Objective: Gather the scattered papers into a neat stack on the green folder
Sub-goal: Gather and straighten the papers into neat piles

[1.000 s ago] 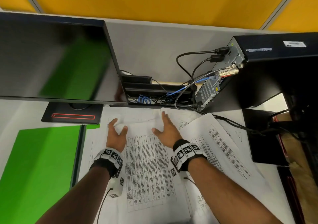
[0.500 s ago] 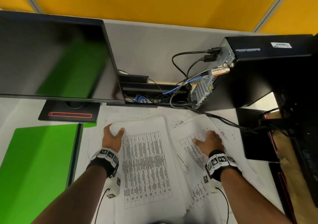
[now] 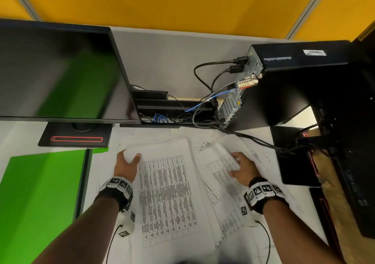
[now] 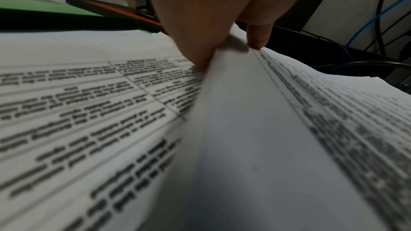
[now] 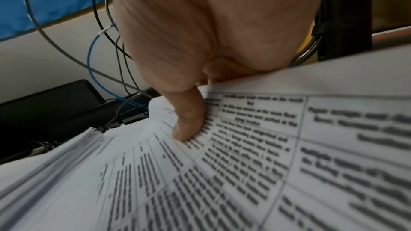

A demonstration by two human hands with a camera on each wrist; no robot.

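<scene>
White printed papers lie fanned over the desk in front of me. My left hand pinches the upper left corner of the top middle sheets, thumb above and fingers beneath. My right hand grips the edge of a lifted bundle of sheets on the right; in the right wrist view its thumb presses on the printed top sheet. The green folder lies flat at the left, bare, and shows as a green strip in the left wrist view.
A black monitor on its stand rises behind the folder. A black computer case with cables stands at the back right. A black pad lies right of the papers. More sheets lie under the cables.
My right hand went from the middle sheet to the right pile, then curled round a bundle and raised its edge. My left hand kept its hold on the top-left corner.
</scene>
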